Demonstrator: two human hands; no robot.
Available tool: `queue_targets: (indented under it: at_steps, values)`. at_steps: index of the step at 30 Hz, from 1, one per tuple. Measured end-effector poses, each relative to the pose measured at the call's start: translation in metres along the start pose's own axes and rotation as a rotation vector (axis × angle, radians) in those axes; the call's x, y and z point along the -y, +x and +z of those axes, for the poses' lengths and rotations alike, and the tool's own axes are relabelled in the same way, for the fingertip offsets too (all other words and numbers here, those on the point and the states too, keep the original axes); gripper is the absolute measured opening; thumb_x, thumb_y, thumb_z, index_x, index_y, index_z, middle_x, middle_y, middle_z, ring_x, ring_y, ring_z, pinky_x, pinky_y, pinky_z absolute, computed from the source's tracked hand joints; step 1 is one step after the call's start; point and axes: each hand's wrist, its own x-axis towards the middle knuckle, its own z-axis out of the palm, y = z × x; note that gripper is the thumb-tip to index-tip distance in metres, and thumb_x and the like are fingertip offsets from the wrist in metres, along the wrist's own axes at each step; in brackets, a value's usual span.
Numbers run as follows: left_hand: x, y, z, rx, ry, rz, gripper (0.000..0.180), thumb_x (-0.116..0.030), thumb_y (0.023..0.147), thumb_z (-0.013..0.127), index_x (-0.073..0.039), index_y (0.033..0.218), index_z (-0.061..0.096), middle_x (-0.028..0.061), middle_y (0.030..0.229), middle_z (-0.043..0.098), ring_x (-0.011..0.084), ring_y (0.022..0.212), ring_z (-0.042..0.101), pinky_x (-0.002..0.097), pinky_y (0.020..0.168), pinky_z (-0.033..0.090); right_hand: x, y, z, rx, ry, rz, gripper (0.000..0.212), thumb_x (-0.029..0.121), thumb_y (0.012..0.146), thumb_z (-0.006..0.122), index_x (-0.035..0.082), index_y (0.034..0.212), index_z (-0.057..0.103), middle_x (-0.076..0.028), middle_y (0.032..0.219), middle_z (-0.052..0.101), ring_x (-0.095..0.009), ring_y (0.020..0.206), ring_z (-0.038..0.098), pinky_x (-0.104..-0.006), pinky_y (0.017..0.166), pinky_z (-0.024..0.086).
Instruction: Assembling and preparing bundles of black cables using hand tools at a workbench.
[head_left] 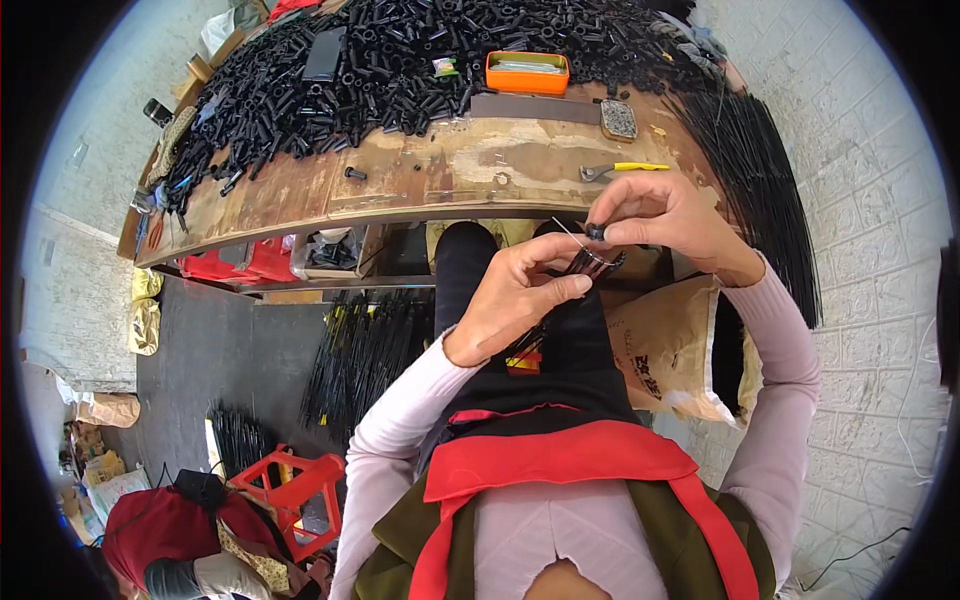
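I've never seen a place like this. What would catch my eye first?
Probably the heap of small black tubular pieces, covering the far part of the wooden table. Nearer, the left hand holds a dark bundle, while the right hand pinches a black piece. A red apron crosses the person's front.

the bare left hand (520, 298) curls, thumb extended. the bare right hand (668, 222) pinches, its pink-knit-sleeved arm (785, 375) bent.

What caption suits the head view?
Left fingers grip dark slender pieces, right fingers pinch a small black part, before a table heaped with black tubes.
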Motion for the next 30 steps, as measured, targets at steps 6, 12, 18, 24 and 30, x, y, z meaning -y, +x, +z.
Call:
queue_targets:
  at_steps: [6,12,18,24,30]
  values:
    - [-0.003,0.001,0.001,0.036,0.036,-0.021,0.033,0.001,0.089,0.063,-0.002,0.122,0.065,0.0022,0.107,0.067,0.008,0.097,0.059,0.0239,0.087,0.048,-0.007,-0.01,-0.008,0.009,0.01,-0.02,0.016,0.006,0.084,0.072,0.002,0.099,0.066,-0.009,0.105,0.07,-0.014,0.094,0.066,-0.0287,0.088,0.051]
    - [-0.002,0.001,0.004,0.028,0.003,-0.013,0.032,0.001,0.09,0.064,-0.001,0.121,0.065,0.0019,0.106,0.068,0.0084,0.098,0.059,0.0245,0.09,0.047,-0.005,-0.013,-0.007,-0.002,-0.005,-0.044,0.015,0.006,0.085,0.071,0.001,0.099,0.067,-0.012,0.105,0.071,-0.015,0.095,0.067,-0.0283,0.089,0.051]
    - [0.001,0.002,0.005,-0.01,0.009,0.025,0.03,-0.003,0.092,0.064,0.0,0.122,0.064,0.0049,0.102,0.069,0.01,0.091,0.061,0.0247,0.083,0.049,-0.008,-0.01,-0.003,-0.054,-0.004,0.042,0.015,0.007,0.086,0.07,0.001,0.1,0.067,-0.008,0.099,0.07,-0.012,0.092,0.067,-0.0261,0.083,0.052]
    - [0.005,0.003,-0.001,-0.009,-0.026,-0.01,0.027,0.0,0.09,0.064,0.001,0.118,0.066,0.0011,0.103,0.067,0.0074,0.094,0.058,0.0235,0.086,0.047,-0.012,-0.002,0.002,-0.064,-0.016,-0.07,0.02,0.019,0.097,0.06,0.0,0.097,0.065,-0.002,0.092,0.065,-0.01,0.084,0.063,-0.0254,0.077,0.051]
    - [0.008,0.003,-0.003,-0.022,0.013,-0.003,0.027,-0.006,0.091,0.066,0.0,0.118,0.066,0.0027,0.099,0.069,0.0085,0.088,0.06,0.0239,0.082,0.049,-0.012,-0.001,0.009,-0.096,-0.078,-0.113,0.024,0.022,0.099,0.057,-0.001,0.096,0.064,-0.002,0.092,0.063,-0.01,0.083,0.062,-0.0255,0.076,0.051]
